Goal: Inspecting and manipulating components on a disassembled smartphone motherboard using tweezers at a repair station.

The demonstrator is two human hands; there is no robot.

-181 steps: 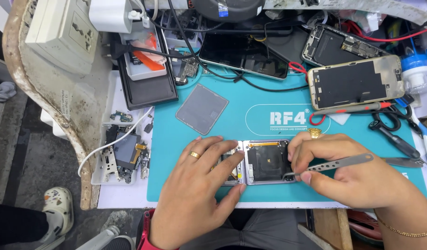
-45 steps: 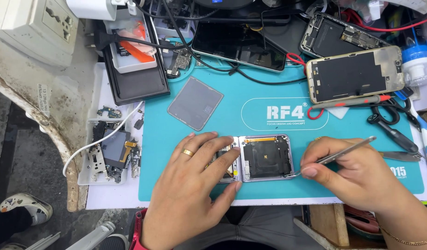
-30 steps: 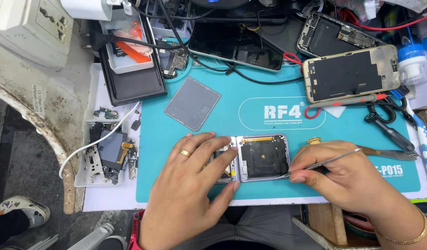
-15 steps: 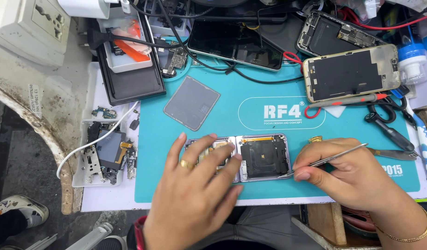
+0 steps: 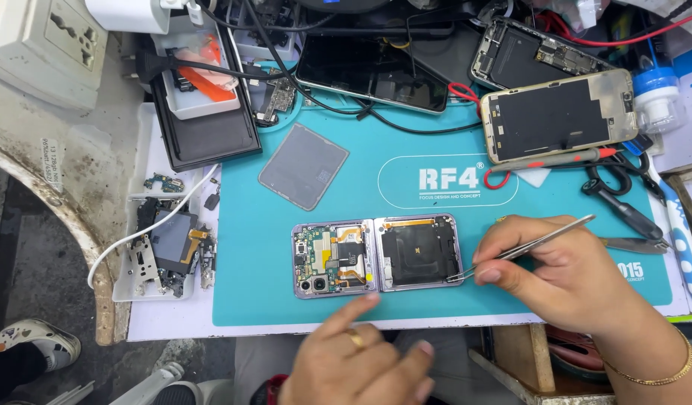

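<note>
Pinched between my right hand's (image 5: 564,274) thumb and fingers are the metal tweezers (image 5: 530,246), their tips down at the right edge of the opened folding phone (image 5: 377,255). That phone lies flat, back covers off, on the teal work mat (image 5: 436,187), just in front of me; its left half shows boards and camera lenses, its right half a dark square panel. Whether the tweezer tips grip anything I cannot tell, the spot is too small. My left hand (image 5: 361,364) hovers loose and empty below the phone, blurred, one fingertip close to its lower edge, its wrist cut off by the frame. A grey square back panel (image 5: 303,166) lies apart on the mat. Beyond, another opened phone (image 5: 558,114) rests partly on scissors (image 5: 620,199).
</note>
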